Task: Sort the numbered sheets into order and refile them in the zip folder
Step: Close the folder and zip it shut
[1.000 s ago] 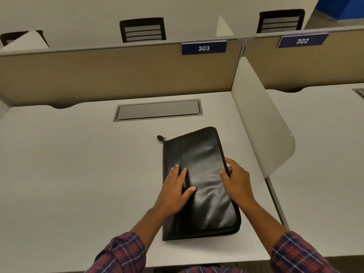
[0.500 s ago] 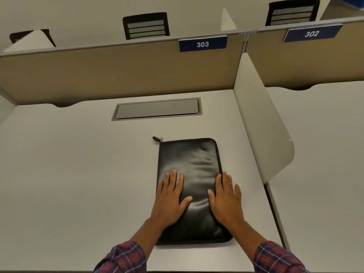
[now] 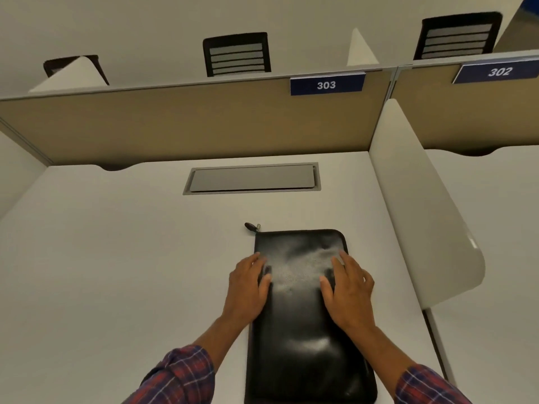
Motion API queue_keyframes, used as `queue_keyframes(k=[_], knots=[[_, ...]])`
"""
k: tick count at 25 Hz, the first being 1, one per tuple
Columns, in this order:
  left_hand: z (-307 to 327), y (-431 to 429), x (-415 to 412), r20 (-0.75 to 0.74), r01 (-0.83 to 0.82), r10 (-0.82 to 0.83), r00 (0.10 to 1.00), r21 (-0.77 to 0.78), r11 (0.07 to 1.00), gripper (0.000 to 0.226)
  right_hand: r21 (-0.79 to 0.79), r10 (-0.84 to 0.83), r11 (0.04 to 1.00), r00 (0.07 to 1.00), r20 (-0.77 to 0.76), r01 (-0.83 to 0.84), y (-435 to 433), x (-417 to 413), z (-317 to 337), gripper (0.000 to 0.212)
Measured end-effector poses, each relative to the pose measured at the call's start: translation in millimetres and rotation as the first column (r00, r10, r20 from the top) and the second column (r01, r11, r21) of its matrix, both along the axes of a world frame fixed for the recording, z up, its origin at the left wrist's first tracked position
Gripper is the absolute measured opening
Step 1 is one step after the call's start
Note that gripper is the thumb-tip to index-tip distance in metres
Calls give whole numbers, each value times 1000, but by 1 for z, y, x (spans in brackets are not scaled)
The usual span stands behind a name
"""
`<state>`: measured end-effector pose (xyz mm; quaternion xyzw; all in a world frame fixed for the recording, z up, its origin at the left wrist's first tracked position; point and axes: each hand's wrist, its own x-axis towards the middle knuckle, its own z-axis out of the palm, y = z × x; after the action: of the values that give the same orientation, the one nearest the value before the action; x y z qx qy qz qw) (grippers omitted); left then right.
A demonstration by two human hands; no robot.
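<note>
1. Folder [image 3: 306,345]: black, zipped shut, flat on the counter [image 3: 116,272] with its long side running away from the person. Sheets not visible, presumably inside; cannot tell.
2. Left hand [image 3: 248,290]: flat, fingers straight and loosely together, over the folder's left edge, partly on the counter beside it. Likely steadying that edge so the folder doesn't slide.
3. Right hand [image 3: 350,293]: flat, fingers spread, pressing the folder's right half near its far end. Holds nothing; looks like squaring or pinning the folder before opening.
4. Zip pull [image 3: 251,226]: just off the folder's far-left corner, lying on the counter, beyond the left hand's fingertips. Neither hand touches it.
5. Judgement: task at the start; opening the zip comes first, and the left hand is the nearer one to the pull.
6. Cable hatch [image 3: 252,178]: set in the counter, well beyond the folder's far end. Divider [image 3: 423,214]: right of the folder, apart from it.
</note>
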<state>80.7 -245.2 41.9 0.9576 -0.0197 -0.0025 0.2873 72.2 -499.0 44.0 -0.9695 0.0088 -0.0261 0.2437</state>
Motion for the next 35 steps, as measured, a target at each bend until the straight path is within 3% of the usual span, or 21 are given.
queue_keyframes(k=[4, 10, 16, 24, 35], knots=[[0, 42, 66, 9, -72, 71, 997, 40, 997, 44, 27, 169, 985, 984, -55, -168, 35, 66, 18, 49], [-17, 70, 133, -38, 43, -38, 999, 149, 988, 47, 28, 435, 899, 887, -152, -436, 93, 155, 23, 47], [-38, 81, 154, 115, 110, -142, 983, 253, 961, 28, -57, 546, 816, 800, -248, -575, 128, 211, 7, 43], [-49, 86, 159, 202, 110, -167, 965, 263, 959, 22, -205, 651, 687, 716, -252, -697, 140, 234, 3, 16], [-53, 94, 154, 221, 126, -192, 956, 283, 951, 22, -290, 678, 632, 694, -242, -719, 90, 231, 6, 13]])
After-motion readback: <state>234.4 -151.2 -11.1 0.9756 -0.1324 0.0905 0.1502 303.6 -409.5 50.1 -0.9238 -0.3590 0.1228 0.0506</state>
